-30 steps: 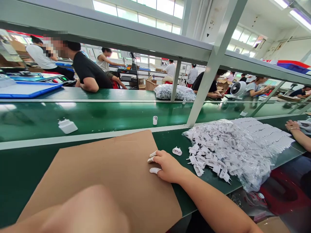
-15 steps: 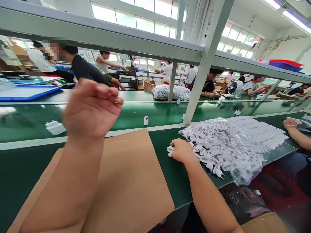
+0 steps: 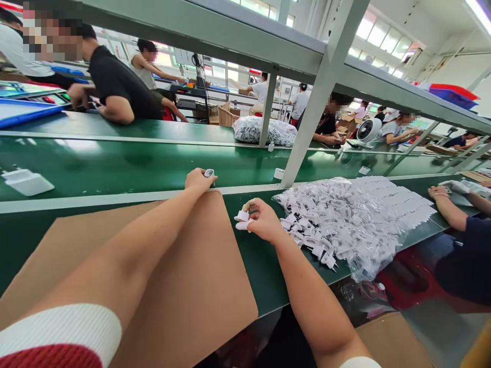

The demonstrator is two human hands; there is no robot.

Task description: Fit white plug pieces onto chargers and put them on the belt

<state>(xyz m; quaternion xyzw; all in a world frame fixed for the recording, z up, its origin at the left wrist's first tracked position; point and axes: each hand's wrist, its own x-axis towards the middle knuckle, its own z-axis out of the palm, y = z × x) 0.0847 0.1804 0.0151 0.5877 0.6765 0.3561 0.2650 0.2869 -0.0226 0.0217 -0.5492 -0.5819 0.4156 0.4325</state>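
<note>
nearest me on the right, a clear plastic bag point(image 3: 368, 240) lies open on the green table point(image 3: 264, 266), spilling a heap of small white plug parts point(image 3: 326, 225) out of its mouth toward my right hand. i can see metal prongs on the ones at the near edge of the heap. a second, closed bag point(image 3: 264, 130) full of white pieces sits on the far side of the line, behind a grey upright post point(image 3: 307, 117).

my left hand point(image 3: 197, 181) is stretched out over the far edge of the brown cardboard sheet point(image 3: 184, 286), fingers pinched together on a small white piece point(image 3: 209, 173) right at the pale rail beside the conveyor belt point(image 3: 134, 163). the piece is tiny, white and roundish with a dark mark on its face; i cannot make out more.

my right hand point(image 3: 261, 221) hovers just beside the heap, between the cardboard and the bag, curled closed around a white plug part point(image 3: 242, 216). white covers show on the fingertips point(image 3: 241, 225).

on the belt, a white charger block point(image 3: 26, 182) lies far left, and another small white piece point(image 3: 279, 174) sits near the post. a co-worker's arm point(image 3: 447, 209) rests on the table past the bag, well apart from my hands.
</note>
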